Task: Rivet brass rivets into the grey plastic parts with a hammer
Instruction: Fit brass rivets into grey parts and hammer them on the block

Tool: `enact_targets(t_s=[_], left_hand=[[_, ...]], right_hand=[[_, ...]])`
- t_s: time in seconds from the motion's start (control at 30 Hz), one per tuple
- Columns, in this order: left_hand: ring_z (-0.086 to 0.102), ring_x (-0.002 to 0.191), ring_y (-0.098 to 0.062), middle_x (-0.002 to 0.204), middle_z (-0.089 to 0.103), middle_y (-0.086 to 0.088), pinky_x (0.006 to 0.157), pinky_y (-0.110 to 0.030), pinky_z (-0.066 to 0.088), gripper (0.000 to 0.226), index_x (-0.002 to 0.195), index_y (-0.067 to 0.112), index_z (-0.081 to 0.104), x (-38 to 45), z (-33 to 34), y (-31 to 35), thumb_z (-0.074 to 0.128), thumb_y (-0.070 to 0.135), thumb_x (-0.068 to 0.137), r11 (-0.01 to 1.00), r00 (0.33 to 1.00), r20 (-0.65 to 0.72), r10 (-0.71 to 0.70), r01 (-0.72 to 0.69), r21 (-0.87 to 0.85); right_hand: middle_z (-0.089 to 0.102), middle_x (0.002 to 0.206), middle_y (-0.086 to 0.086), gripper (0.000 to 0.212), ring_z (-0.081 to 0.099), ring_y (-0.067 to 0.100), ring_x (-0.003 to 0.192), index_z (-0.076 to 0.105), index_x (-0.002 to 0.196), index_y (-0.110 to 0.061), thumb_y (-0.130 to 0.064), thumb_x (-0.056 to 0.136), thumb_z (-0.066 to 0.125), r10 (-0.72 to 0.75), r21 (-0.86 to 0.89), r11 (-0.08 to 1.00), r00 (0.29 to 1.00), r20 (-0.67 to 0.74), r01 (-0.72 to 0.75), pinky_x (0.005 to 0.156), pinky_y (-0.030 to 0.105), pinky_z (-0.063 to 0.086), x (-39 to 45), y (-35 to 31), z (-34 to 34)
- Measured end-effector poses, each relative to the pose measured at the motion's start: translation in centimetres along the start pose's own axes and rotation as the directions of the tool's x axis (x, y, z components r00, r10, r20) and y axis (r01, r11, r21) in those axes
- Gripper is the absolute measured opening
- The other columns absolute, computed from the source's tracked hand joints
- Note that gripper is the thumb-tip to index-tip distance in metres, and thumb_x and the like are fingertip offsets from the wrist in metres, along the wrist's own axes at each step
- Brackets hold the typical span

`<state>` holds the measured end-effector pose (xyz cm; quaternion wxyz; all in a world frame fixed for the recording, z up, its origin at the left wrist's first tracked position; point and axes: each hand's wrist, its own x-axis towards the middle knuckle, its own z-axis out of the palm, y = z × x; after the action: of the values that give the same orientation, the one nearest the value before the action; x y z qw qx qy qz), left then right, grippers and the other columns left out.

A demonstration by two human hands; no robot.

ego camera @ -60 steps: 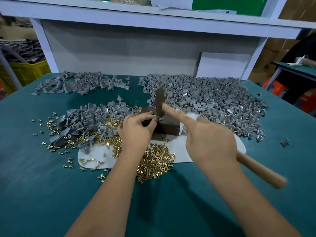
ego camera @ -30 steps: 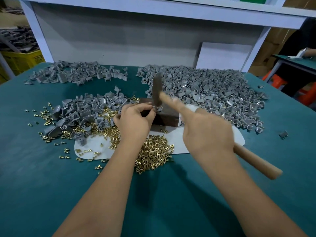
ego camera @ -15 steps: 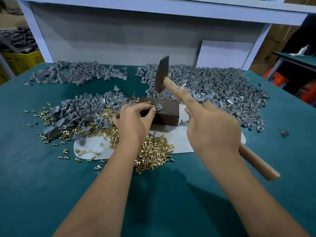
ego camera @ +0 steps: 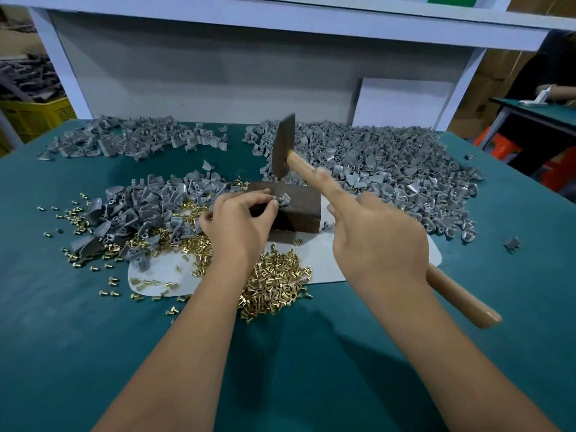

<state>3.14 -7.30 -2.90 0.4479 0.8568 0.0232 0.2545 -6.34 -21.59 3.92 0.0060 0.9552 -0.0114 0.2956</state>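
**Hammer raised over part on block**

We see the left hand (ego camera: 240, 226) pinching a small grey plastic part (ego camera: 283, 199) against the top of a dark metal block (ego camera: 299, 210), mid-worktop. Our right hand (ego camera: 378, 241) grips the wooden handle of the hammer (ego camera: 283, 151), index finger laid along the shaft; the head hangs just above the block, not touching. The block sits on a white mat (ego camera: 330, 263) on the green worktop (ego camera: 93, 338). Loose brass rivets (ego camera: 274, 282) are heaped near the left wrist, more scattered left. Grey parts lie in a large far-right pile (ego camera: 389, 169), a left pile (ego camera: 149, 210) and a far-left pile (ego camera: 134, 138).
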Motion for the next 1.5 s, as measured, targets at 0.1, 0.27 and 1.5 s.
enact_targets(t_s=[0.1,0.27,1.5], left_hand=[[0.047,0.119,-0.009,0.105,0.066,0.029,0.106,-0.047,0.019,0.01,0.093,0.04,0.076,-0.1,-0.1,0.0,0.07,0.043,0.085,1.0,1.0,0.026,-0.013,0.014,-0.017],[0.041,0.121,-0.007,0.102,0.062,0.032,0.101,-0.038,0.016,0.014,0.099,0.04,0.074,-0.2,-0.3,0.2,0.066,0.044,0.088,1.0,0.998,0.053,-0.022,0.023,-0.01],[0.032,0.133,-0.015,0.113,0.065,0.014,0.095,-0.03,0.012,0.013,0.098,0.034,0.074,0.3,-0.6,0.7,0.064,0.032,0.09,0.985,0.99,0.083,0.115,-0.124,0.119]], right_hand=[[0.059,0.083,0.0,0.07,0.041,0.024,0.058,0.009,0.141,-0.058,-0.023,0.094,0.047,-0.04,-0.01,0.999,0.997,0.068,0.041,0.044,0.027,0.02,0.2,0.9,1.3],[0.047,0.07,-0.002,0.049,0.04,0.022,0.055,0.027,0.141,-0.051,-0.03,0.099,0.043,0.111,0.172,0.979,0.994,-0.015,-0.106,0.045,0.028,0.023,2.0,2.2,2.0],[0.052,0.088,-0.001,0.008,0.052,0.018,0.085,0.064,0.081,-0.018,-0.021,0.089,0.063,-0.043,0.568,0.819,0.981,0.19,-0.074,0.072,0.029,0.039,6.9,-3.1,7.7]])
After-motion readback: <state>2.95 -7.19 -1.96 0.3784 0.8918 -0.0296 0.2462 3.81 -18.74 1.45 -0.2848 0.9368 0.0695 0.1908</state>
